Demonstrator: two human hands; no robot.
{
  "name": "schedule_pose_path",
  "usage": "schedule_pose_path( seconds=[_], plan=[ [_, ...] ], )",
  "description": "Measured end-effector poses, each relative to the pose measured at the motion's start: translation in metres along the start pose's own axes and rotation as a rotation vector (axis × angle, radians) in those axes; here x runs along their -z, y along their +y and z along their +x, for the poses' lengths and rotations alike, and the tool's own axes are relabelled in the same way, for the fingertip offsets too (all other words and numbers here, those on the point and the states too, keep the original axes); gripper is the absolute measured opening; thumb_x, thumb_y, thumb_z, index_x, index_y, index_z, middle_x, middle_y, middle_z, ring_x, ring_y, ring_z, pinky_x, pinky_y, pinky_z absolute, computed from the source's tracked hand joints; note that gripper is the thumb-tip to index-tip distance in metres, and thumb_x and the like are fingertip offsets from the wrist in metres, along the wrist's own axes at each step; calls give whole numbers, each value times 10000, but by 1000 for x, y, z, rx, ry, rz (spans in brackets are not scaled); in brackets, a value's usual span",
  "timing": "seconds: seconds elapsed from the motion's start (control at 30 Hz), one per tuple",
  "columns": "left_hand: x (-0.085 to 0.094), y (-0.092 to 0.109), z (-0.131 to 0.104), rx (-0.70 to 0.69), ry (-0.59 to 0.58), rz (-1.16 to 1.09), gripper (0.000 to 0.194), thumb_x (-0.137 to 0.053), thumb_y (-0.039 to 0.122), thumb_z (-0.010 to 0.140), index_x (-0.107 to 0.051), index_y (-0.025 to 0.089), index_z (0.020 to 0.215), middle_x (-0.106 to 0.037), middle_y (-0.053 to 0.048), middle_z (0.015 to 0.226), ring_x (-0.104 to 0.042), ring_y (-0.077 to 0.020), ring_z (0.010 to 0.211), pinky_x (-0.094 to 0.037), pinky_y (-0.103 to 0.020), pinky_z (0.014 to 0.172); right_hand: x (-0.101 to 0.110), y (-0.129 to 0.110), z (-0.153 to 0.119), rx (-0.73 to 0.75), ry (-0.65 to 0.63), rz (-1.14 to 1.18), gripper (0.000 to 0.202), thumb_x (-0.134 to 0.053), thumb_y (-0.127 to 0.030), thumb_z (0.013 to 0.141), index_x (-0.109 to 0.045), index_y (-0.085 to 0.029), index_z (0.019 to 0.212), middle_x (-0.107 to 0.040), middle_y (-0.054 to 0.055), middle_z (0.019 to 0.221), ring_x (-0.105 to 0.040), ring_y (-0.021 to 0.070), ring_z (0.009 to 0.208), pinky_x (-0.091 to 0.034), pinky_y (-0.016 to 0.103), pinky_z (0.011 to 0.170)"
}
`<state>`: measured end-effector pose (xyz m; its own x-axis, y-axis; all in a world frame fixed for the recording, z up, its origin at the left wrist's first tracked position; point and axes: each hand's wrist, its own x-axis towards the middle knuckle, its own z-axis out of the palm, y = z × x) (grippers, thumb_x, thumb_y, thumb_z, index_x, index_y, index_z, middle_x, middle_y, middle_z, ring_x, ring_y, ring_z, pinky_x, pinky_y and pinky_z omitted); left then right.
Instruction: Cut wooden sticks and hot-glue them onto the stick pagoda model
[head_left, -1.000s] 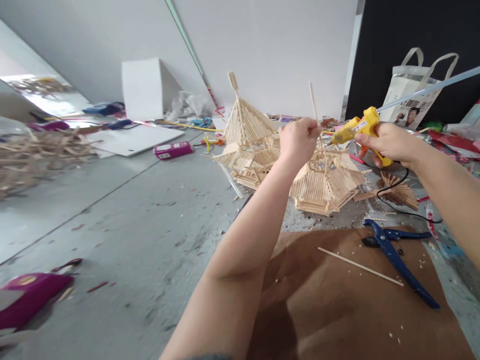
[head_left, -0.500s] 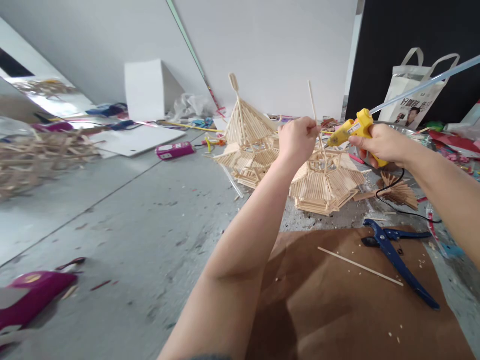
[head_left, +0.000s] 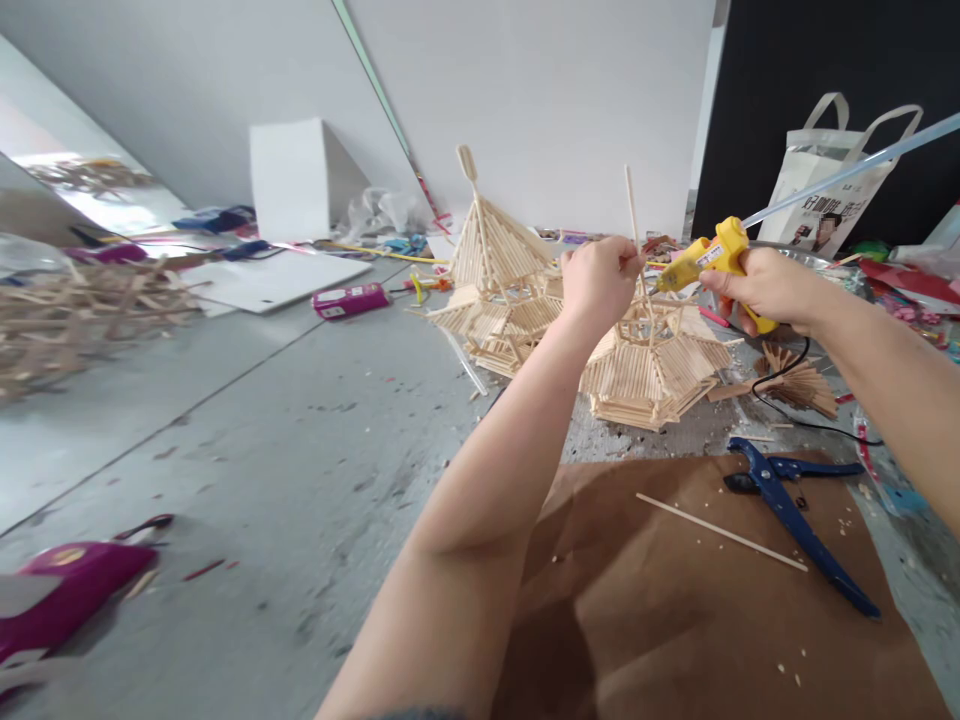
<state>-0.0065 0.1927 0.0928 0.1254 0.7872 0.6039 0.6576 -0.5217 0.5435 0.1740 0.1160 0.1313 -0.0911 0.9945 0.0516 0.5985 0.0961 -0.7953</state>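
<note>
My left hand (head_left: pixel 604 278) pinches a thin wooden stick (head_left: pixel 631 205) that stands nearly upright above the right-hand stick model (head_left: pixel 626 368). That model has a many-sided, sloping roof of thin sticks laid side by side. In my right hand (head_left: pixel 772 288) is a yellow hot glue gun (head_left: pixel 705 258) with a long clear glue stick (head_left: pixel 847 175) out of its back. Its nozzle points left, close to the held stick; whether they touch I cannot tell. Behind my left forearm a second stick model (head_left: pixel 495 250) rises to a pointed roof and is partly hidden.
Blue cutters (head_left: pixel 802 530) and a loose stick (head_left: pixel 720 532) lie on brown paper (head_left: pixel 637 620). The gun's black cord (head_left: pixel 795 415) runs past a fan of sticks (head_left: pixel 799 380). Left are a magenta tool (head_left: pixel 75 595), a magenta box (head_left: pixel 350 301) and a stick pile (head_left: pixel 90 310).
My left hand and the upright stick have shifted slightly to the right. The glue gun has hardly moved.
</note>
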Motion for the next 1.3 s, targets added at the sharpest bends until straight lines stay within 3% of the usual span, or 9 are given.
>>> schedule_pose_path(
  seconds=[0.2,0.63,1.1,1.2,1.3],
  plan=[
    [-2,1,0,14,-3,43,110,-540,234,730,-604,229,641,-636,-27,646,-591,-202,759,-402,-371,762,4,-3,-7,-25,-8,27,205,-563,-359,830,-526,-173,908,-597,20,670,-428,54,333,-363,219,315],
    [-4,6,-3,13,-16,74,140,-522,235,752,-628,216,663,-641,-40,667,-597,-210,763,-394,-389,783,4,-3,-9,-69,31,13,166,-553,-355,836,-523,-192,824,-613,9,658,-436,56,325,-339,214,292],
    [-7,2,-2,-15,7,70,119,-537,243,746,-642,222,696,-671,-24,699,-612,-203,823,-311,-450,912,8,-2,-15,-21,3,35,200,-560,-352,836,-529,-167,904,-606,16,690,-438,40,331,-352,192,310],
    [-3,5,-2,-8,-18,84,123,-546,262,742,-652,217,700,-679,-22,711,-616,-206,826,-295,-452,929,14,6,-23,-24,40,116,203,-540,-356,849,-527,-161,905,-641,54,764,-461,38,346,-370,183,325],
    [1,6,-1,-4,-59,95,150,-540,281,745,-670,210,717,-680,-15,703,-619,-200,798,-291,-444,935,23,28,-32,-32,148,294,235,-565,-364,830,-563,-157,943,-660,74,838,-543,76,391,-436,203,362]
  ],
)
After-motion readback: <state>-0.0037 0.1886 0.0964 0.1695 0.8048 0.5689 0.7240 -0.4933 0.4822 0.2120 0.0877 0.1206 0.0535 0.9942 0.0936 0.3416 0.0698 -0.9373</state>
